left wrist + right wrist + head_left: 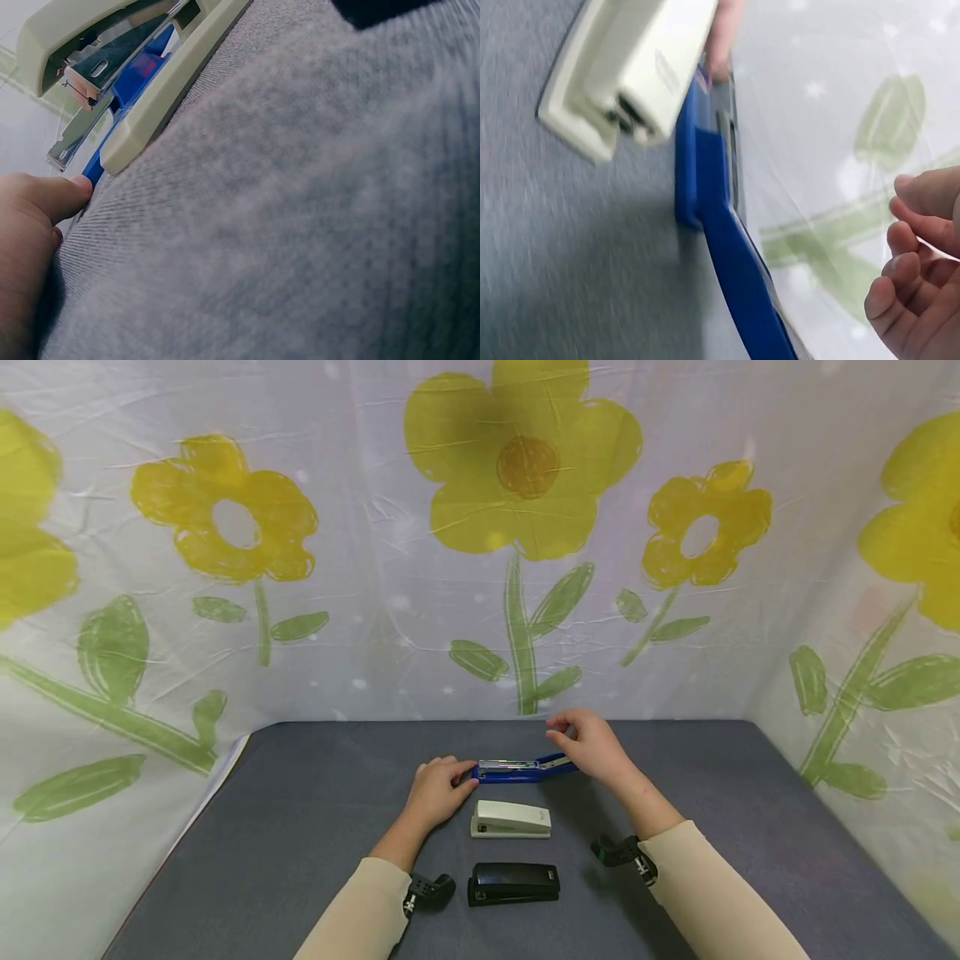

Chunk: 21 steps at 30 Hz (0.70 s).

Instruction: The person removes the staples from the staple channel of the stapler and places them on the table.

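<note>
Plainly, we see a dark grey table [247, 852] against a flowered curtain [367, 635]. On it lies the blue stapler [501, 779], folded open; our left hand [435, 793] pinches one end, fingertips partly hidden. Beside its other end, our right hand [594, 750] curls loosely, seemingly holding nothing. Nearer us than the blue stapler sit the white stapler [512, 818] and black stapler [514, 883].

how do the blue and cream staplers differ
The blue stapler has its top swung back; the cream stapler has its top over its base. The left hand grips the blue stapler; no hand touches the cream stapler. The blue stapler lies farther back than the cream stapler. Both rest on the grey table.
</note>
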Each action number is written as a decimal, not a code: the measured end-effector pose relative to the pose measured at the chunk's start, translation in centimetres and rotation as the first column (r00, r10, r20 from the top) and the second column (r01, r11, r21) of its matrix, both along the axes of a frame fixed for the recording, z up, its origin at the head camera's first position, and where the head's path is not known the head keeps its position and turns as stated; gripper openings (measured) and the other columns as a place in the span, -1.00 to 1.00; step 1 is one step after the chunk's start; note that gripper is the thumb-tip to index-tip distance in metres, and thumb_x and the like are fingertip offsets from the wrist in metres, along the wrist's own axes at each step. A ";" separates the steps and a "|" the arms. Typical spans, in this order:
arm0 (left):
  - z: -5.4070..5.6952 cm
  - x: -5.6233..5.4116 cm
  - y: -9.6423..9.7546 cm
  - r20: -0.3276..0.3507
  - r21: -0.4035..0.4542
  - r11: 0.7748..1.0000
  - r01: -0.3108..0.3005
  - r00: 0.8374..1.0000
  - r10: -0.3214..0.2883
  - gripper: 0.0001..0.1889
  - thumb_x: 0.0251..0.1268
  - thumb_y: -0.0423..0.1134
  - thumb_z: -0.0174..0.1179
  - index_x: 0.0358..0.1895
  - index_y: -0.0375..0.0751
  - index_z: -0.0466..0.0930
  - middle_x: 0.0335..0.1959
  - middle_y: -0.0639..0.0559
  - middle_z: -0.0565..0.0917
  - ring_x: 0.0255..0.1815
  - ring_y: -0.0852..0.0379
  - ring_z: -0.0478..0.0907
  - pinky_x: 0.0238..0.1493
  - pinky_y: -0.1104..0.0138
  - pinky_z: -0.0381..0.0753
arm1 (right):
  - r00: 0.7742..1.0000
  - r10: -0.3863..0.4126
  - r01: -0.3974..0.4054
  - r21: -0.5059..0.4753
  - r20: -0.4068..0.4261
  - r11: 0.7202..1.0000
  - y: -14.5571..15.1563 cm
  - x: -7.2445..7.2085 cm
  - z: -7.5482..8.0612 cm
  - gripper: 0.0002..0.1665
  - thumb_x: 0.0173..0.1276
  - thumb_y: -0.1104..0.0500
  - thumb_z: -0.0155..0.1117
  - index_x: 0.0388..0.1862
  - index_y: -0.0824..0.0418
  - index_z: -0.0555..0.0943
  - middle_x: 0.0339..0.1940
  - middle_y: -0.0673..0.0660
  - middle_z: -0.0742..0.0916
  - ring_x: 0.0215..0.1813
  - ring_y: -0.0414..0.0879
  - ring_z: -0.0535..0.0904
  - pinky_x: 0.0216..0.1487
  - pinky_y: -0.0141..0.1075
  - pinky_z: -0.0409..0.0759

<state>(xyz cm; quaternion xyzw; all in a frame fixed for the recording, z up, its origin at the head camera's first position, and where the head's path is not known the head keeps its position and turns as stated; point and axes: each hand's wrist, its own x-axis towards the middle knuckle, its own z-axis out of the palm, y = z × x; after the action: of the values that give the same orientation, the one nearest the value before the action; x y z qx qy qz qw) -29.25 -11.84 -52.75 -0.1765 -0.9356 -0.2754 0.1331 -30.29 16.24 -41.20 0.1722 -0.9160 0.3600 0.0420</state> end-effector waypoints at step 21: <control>0.3 0.1 -0.2 0.003 0.017 1.000 0.007 1.000 -0.007 -0.63 0.40 -0.08 0.35 0.20 -0.07 0.73 -0.55 0.19 0.32 -0.50 0.16 0.20 -0.27 0.19 0.12 | 0.970 0.225 -0.235 0.120 0.088 0.965 -5.5 -0.4 -2.0 -0.74 0.54 0.22 0.26 0.10 0.28 0.71 -0.16 0.04 0.66 -0.38 -0.20 0.54 -0.32 -0.24 0.55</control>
<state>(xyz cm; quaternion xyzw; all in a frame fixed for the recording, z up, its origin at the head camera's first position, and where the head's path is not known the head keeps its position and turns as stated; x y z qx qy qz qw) -29.18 -12.00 -52.48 -0.1782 -0.9327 -0.2843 0.1321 -30.73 10.71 -43.23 0.2665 -0.9121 0.3083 -0.0451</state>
